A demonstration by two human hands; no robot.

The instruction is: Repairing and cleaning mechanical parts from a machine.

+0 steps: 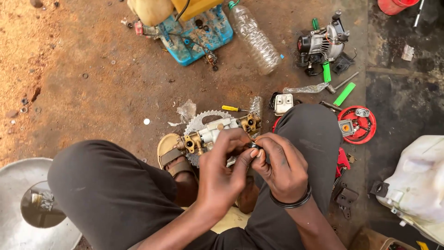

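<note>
Both hands grip the brass-and-silver pump assembly above the knees, its long axis running left-right: left hand clasps its underside, right hand pinches its nearer right end.

Brass-and-silver pump part, red cover, blue base.

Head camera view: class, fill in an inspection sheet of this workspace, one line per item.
Surface: bare dirt ground, oil-darkened at the right.
Job's things: brass-and-silver pump assembly held over a toothed sprocket.
Clutter: clear plastic bottle, small engine, red round cover, yellow-handled screwdriver, white tank, metal bowl.
Grippers: left hand grips the assembly; right hand pinches a small part at it.
Cables: black hose on blue base.
Surroundings: nothing seen.
</note>
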